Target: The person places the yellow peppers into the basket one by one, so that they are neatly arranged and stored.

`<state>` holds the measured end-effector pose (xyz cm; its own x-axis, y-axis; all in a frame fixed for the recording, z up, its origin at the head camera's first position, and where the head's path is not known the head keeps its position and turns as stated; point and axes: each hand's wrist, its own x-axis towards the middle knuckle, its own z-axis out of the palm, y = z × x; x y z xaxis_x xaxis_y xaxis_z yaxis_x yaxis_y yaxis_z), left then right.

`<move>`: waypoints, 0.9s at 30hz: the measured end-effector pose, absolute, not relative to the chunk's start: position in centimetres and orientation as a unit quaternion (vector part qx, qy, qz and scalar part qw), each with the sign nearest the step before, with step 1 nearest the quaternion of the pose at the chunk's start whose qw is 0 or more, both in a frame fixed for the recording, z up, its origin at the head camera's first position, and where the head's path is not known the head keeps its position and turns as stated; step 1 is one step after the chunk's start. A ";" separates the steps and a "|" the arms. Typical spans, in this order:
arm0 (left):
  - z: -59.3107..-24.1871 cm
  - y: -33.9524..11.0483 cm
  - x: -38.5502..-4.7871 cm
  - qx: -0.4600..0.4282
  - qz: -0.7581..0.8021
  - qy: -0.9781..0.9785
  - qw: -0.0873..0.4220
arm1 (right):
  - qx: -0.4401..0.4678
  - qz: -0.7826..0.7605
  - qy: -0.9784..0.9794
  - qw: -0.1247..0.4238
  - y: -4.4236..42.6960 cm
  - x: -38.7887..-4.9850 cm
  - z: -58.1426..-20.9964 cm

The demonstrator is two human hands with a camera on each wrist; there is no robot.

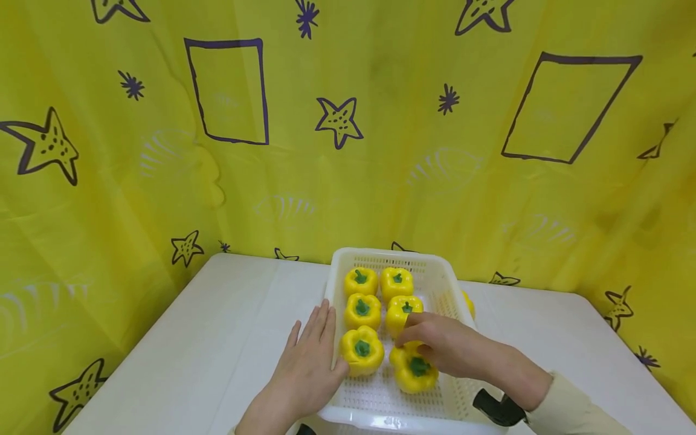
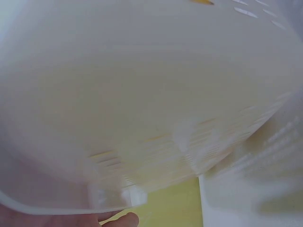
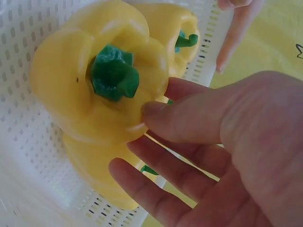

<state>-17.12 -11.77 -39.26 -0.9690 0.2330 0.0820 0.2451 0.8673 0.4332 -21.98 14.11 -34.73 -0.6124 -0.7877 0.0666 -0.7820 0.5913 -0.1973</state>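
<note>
A white perforated plastic basket (image 1: 413, 421) holds several yellow bell peppers (image 1: 363, 311) with green stems, set in two columns. My left hand (image 1: 309, 365) lies along the basket's left side with its fingers straight, the thumb near the closest left pepper. In the left wrist view, fingertips show below the basket wall (image 2: 142, 99). My right hand (image 1: 454, 345) holds the nearest right bell pepper (image 1: 409, 379) by its far edge; that pepper leans towards me. In the right wrist view, the thumb presses this pepper (image 3: 59, 71), while the other fingers extend beside it.
The basket stands on a white table (image 1: 244, 302). A yellow thing (image 1: 469, 304), mostly hidden, lies outside the basket's right wall. Behind the table hangs a yellow curtain (image 1: 380, 181) with stars and fish. A dark strap (image 1: 497, 408) is by my right wrist.
</note>
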 end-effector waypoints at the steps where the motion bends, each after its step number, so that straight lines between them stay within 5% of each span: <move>1: -39.3 -11.8 -17.1 -0.123 -0.226 -0.966 0.014 | -0.438 -0.104 0.893 0.010 14.1 -22.0 -34.8; 11: -39.2 -11.8 -17.1 -0.122 -0.231 -0.965 0.005 | -0.415 -0.108 0.903 -0.014 13.5 -22.3 -35.1; 27: -39.2 -11.7 -17.1 -0.122 -0.230 -0.965 0.004 | -0.364 -0.099 0.920 0.109 13.2 -21.1 -34.4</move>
<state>-17.13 -11.68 -39.20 -0.9701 0.2339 0.0642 0.2377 0.8643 0.4432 -21.13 13.18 -34.44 -0.7114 -0.6909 -0.1290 -0.6478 0.7157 -0.2610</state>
